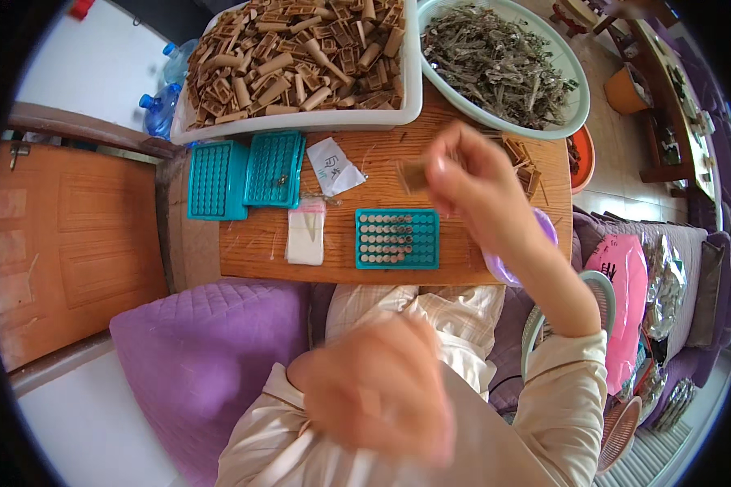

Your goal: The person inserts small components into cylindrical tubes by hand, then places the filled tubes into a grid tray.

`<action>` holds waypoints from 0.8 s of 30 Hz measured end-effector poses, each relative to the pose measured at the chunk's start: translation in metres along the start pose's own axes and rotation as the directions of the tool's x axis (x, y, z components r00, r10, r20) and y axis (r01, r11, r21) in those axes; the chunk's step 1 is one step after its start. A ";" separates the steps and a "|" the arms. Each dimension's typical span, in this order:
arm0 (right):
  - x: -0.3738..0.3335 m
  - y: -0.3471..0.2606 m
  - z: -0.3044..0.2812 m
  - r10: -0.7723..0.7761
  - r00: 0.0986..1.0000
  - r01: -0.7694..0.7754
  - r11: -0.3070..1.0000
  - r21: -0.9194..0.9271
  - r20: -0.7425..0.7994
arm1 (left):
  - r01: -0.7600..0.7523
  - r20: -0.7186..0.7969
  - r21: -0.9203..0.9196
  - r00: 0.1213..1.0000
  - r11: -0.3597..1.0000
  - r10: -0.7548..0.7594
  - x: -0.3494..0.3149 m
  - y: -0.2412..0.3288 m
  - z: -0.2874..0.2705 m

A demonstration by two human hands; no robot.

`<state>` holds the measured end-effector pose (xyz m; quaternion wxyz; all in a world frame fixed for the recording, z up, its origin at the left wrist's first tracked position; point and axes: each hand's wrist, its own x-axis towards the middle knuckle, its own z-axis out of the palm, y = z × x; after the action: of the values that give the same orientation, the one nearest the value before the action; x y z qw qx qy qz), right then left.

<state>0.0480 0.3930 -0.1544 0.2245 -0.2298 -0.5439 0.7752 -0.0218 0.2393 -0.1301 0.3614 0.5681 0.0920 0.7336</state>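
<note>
My right hand (471,174) is raised over the right part of the wooden table. Its fingers pinch a brown plastic piece (414,175), a little blurred. Closer to my body and above my lap is my left hand (378,385), so smeared by motion that its fingers cannot be made out. On the table between them lies a teal tray (425,258) of small round wells. Silvery round pieces (379,239) fill its left and middle columns, and the right columns show bare teal.
A white bin (300,122) of brown plastic parts and a pale basin (583,85) of shiny strips stand at the back. Stacked teal trays (218,183), a white packet (305,239) and a paper note (333,166) lie left. A purple bowl (502,270) sits at the front right.
</note>
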 end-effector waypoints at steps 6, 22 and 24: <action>-0.049 0.013 0.005 0.130 0.980 -0.167 0.950 0.263 0.152 | 0.569 -0.558 0.430 0.778 0.701 -0.289 -0.021 -0.050 -0.013; 0.097 -0.013 -0.274 -0.461 0.769 -0.483 0.034 -0.875 -0.443 | 0.443 -0.686 -0.065 0.631 0.894 -0.362 -0.052 -0.054 -0.020; 0.103 -0.021 -0.270 -0.529 0.696 -0.521 0.091 -0.848 -0.485 | 0.520 -0.604 -0.061 0.660 0.852 -0.446 -0.055 -0.052 -0.016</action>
<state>0.1307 0.6610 -0.2277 0.2005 -0.5959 -0.7771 0.0295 -0.0091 0.2461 -0.2060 0.4615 0.2822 0.3912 0.7445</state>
